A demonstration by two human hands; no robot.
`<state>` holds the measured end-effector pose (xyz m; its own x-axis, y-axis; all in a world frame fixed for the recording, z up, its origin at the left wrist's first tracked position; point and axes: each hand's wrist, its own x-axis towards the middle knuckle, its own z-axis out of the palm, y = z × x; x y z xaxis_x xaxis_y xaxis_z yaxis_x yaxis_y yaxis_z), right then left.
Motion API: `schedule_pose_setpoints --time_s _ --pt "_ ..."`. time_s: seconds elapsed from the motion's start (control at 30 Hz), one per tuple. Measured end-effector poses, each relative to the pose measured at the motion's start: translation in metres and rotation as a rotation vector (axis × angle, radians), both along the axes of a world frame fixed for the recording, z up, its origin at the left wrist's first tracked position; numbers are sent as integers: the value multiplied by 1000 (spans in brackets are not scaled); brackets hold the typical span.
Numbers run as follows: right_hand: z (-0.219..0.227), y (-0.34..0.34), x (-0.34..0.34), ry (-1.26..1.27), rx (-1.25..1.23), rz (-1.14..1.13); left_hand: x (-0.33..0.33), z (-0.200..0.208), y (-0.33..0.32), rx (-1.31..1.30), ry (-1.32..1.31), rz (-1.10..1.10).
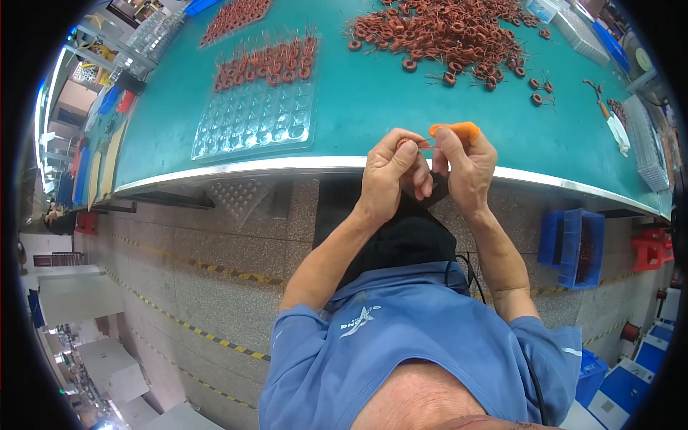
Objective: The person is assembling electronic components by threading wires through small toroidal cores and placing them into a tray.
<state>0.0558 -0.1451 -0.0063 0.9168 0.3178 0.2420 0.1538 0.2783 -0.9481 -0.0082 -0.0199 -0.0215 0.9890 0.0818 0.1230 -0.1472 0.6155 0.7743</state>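
Note:
My left hand [388, 174] is closed, pinching a small reddish-brown wire-wound ring coil [404, 142] just above the table's front edge. Thin copper leads run from the coil toward my right hand [469, 166]. That hand is closed too, thumb and index finger pressed together at the ends of the leads. An orange finger cover [464, 130] sits on its index finger. Most of the coil is hidden by my left fingers. Left of my hands lies a clear plastic tray [304, 136], with upright coils [269, 66] in its far rows and bare pockets in its near ones.
A big heap of similar coils [448, 36] covers the far middle of the green table [358, 107]. Another filled tray [235, 20] lies at far left. An orange-handled tool [604, 109] and stacked clear trays [645, 147] are at right. Blue bins [579, 251] stand below the edge.

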Motion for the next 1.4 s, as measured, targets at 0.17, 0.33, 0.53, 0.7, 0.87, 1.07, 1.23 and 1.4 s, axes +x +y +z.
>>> schedule_pose_setpoints --time_s 0.17,0.33,0.53,0.7,0.87,1.07,1.23,1.4 --pt "-11 -10 3 -62 15 -126 8 1 0 19 63 143" --pt "-7 -9 -6 128 -84 30 13 2 0 526 28 210" --pt "-8 -14 10 291 37 214 12 21 20 914 -76 153" --pt "-5 -20 13 495 124 425 11 45 48 1151 -195 -137" --pt "2 -22 7 329 21 379 9 67 44 1347 -265 -160" --pt "19 -17 -14 25 -145 45 2 49 26 1261 -181 51" --pt "31 -21 -27 -67 -161 -42 -5 38 14 830 -134 52" --pt "37 -20 -17 84 -60 93 -10 26 8 406 -269 -24"
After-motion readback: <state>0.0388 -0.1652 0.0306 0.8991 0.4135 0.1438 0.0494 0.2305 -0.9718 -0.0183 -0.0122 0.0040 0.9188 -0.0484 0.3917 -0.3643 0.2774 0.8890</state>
